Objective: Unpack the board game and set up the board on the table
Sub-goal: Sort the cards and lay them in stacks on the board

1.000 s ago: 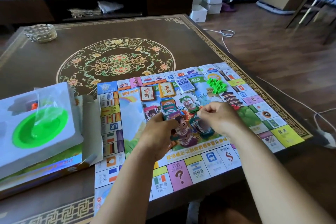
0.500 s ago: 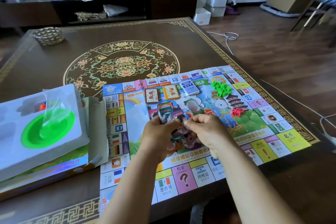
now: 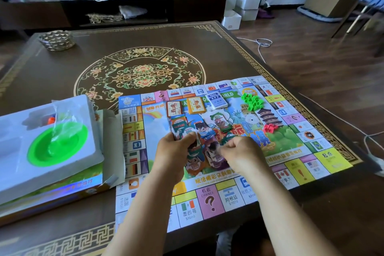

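Dark ornate wooden table point(image 3: 62, 77), colourful paper game board point(image 3: 295, 174): our left hand point(image 3: 176, 151) grips the banknote stack point(image 3: 180, 129); our right hand point(image 3: 241, 151) pinches one banknote, probably for sorting.

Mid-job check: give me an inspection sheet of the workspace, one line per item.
Surface: dark ornate wooden table, floral medallion.
Job's things: colourful paper game board lies unfolded; three card decks, green house pile, red piece pile on it.
Clutter: white plastic box tray with green dish, on the box; woven basket.
Grippers: left hand grips stack of play money; right hand pinches a note.
Cables: white cords on floor.
Surroundings: dark sideboard, cardboard boxes.
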Action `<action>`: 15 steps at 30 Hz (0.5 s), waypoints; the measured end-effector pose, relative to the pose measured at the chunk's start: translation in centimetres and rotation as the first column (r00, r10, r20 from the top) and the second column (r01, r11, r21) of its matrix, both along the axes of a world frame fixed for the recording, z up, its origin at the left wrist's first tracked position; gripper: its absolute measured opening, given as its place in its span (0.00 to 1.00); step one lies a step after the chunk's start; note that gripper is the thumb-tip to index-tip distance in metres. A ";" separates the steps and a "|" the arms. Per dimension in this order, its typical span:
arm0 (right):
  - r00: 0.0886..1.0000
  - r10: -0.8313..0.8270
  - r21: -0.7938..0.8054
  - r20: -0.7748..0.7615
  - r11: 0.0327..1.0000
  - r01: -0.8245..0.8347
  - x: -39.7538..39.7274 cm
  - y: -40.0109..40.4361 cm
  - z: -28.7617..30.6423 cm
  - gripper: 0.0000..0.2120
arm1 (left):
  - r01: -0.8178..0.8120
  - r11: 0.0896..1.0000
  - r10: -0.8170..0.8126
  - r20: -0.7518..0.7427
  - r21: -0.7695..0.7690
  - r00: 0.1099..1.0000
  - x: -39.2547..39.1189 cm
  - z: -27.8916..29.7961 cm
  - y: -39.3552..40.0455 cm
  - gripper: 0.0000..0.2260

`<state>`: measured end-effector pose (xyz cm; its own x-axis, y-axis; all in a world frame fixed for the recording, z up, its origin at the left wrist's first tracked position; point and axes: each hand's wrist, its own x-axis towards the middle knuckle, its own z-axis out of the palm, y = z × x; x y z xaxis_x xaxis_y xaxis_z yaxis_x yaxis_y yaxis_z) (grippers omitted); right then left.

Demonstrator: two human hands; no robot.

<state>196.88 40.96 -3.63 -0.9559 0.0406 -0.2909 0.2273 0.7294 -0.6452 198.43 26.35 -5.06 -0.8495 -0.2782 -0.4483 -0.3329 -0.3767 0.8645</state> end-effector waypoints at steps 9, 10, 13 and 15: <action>0.999 0.000 -0.246 -0.053 0.969 -0.013 0.7 -1.6 0.8 0.11 | 0.068 0.989 -0.068 -0.004 0.135 0.998 0.2 0.7 0.2 0.07; 0.999 -0.004 -0.278 -0.034 0.961 -0.005 0.8 -1.9 0.7 0.12 | 0.071 0.986 -0.071 -0.007 0.152 0.997 0.2 0.8 0.2 0.06; 0.999 -0.034 -0.338 -0.010 0.941 0.029 0.8 -2.3 0.4 0.13 | 0.092 0.985 -0.090 -0.020 0.145 0.996 0.2 0.9 0.2 0.05; 0.999 -0.048 -0.357 -0.020 0.933 0.038 0.8 -2.4 0.3 0.13 | 0.113 0.988 -0.112 -0.016 0.106 0.994 0.3 0.8 0.2 0.05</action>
<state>197.67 38.57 -3.28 -0.9636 -0.0198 -0.2666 0.2310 0.4399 -0.8678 198.72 26.58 -4.28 -0.8774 -0.1321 -0.4613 -0.3695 -0.4273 0.8252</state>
